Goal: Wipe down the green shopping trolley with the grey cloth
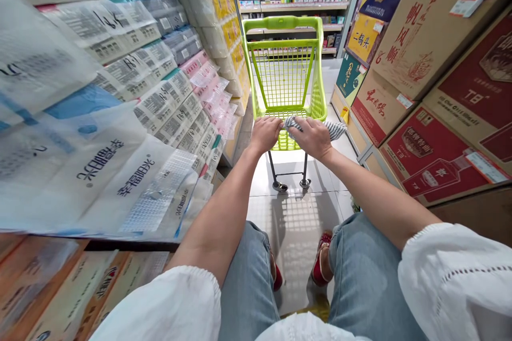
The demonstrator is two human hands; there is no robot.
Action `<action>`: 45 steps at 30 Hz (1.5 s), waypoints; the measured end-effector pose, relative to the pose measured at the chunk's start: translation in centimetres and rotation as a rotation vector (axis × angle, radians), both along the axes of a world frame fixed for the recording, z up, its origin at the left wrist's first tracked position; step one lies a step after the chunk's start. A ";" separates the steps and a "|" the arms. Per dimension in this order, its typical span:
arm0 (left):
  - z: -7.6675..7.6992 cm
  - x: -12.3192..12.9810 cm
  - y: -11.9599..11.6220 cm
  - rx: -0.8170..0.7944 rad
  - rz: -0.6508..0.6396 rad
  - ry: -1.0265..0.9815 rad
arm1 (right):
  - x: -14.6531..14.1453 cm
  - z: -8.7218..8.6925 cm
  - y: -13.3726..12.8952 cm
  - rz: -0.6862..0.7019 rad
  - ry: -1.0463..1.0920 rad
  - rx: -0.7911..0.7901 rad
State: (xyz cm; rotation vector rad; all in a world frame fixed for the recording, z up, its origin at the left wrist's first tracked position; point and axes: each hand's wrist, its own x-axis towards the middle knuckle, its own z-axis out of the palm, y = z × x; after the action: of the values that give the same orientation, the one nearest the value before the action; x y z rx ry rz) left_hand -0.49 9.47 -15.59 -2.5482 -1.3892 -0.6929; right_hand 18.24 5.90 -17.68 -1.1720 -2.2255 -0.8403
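Both arms reach forward to a lime-green shopping cart [282, 21] in the centre of the head view. My left hand [265, 134] is closed, fingers wrapped over the near edge of the cart. Close beside it, my right hand [311, 137] is closed on a striped cloth [335, 130], grey-blue and white, against the same edge. One end of the cloth sticks out to the right of that hand. The cart's basket shows nothing inside through its grid. Its near wheels stand on the floor, and the part of the edge under my fingers is hidden.
Stacked tissue packs [120, 69] line the left side, with plastic-wrapped packs jutting near my left arm. Cardboard drink boxes [420, 37] are piled on the right. Shelves of bottles [304, 6] stand across the far end. Tiled floor [292, 234] runs between.
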 end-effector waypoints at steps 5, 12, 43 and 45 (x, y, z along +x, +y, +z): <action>0.1 0.1 0.0 -0.009 0.013 -0.007 | -0.5 -0.5 0.6 -0.010 0.048 -0.020; 0.0 -0.1 0.2 -0.022 0.016 -0.024 | -1.0 -7.3 0.6 0.052 -0.161 -0.305; 0.0 -0.9 0.8 0.010 0.067 -0.020 | -0.6 -6.9 1.2 0.105 -0.187 -0.315; 0.1 -1.0 0.8 0.015 0.084 -0.029 | -0.3 -5.4 1.3 0.094 -0.141 -0.269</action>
State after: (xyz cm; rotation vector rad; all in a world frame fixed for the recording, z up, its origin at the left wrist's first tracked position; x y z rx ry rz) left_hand -1.48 10.22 -15.51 -2.4617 -1.4845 -0.7253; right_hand 17.90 7.17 -23.10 -1.1449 -2.5496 -0.6162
